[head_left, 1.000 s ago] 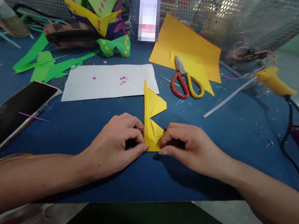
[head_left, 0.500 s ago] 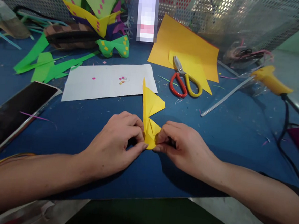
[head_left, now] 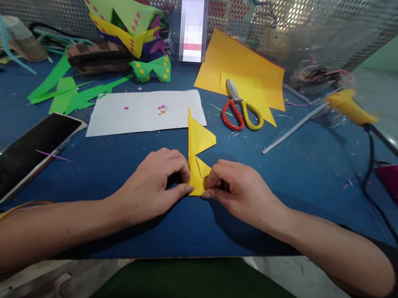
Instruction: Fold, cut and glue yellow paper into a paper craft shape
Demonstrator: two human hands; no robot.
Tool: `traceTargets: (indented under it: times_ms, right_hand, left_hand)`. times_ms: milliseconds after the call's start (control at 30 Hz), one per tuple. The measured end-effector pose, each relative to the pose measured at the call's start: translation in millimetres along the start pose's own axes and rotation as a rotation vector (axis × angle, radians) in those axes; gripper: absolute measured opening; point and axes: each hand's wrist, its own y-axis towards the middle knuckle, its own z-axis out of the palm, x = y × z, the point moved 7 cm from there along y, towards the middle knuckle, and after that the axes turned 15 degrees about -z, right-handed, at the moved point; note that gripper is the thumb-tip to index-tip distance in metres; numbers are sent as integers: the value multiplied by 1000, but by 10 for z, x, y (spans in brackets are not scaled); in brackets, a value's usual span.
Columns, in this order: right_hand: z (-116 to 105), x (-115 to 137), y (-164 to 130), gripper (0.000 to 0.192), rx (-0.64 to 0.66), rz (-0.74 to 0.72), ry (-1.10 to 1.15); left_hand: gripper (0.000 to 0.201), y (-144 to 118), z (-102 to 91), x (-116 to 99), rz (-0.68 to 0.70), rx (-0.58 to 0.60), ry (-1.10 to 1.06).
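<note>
A folded yellow paper piece with a bow-like notched outline stands lengthwise before me on the blue table. My left hand pinches its lower left edge between thumb and fingers. On the lower right corner, my right hand has its thumb and fingertips closed. Part of the paper's near end is hidden by the fingertips. The paper's far tip overlaps a white sheet that bears small pink and yellow bits. Beyond it to the right lie scissors with one red and one yellow handle.
Orange card lies under the scissors' far side. A yellow glue gun with a clear stick rests at right, its black cable trailing. At left are a phone, green paper strips and a green spotted bow.
The whole view has shifted slightly with the head. Both hands keep their hold on the folded yellow paper, with hardly any movement of the fingers.
</note>
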Motion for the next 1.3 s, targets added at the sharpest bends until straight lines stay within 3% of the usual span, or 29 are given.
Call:
traceTargets:
  times_ms: [133, 433, 667, 933, 1000, 1133, 1300]
  right_hand:
    - [-1, 3, -8, 17, 5, -6, -4]
    - [1, 15, -10, 15, 13, -22, -7]
    - [-1, 27, -6, 16, 16, -20, -13]
    - [-40, 45, -12, 11, -2, -80, -1]
    - [-79, 144, -49, 6, -17, -201, -86]
    - [-18, 434, -223, 21, 22, -461, -452]
    - [178, 571, -354, 34, 110, -460, -617]
  left_hand:
    - [11, -13, -48, 36, -73, -42, -42]
    - [3, 4, -4, -16, 4, 19, 55]
    - [17, 15, 20, -23, 21, 43, 93]
    - [19, 18, 45, -40, 28, 56, 137]
    - [18, 13, 44, -38, 33, 52, 127]
    - [17, -1, 43, -27, 52, 27, 110]
    - [16, 1, 47, -11, 57, 10, 97]
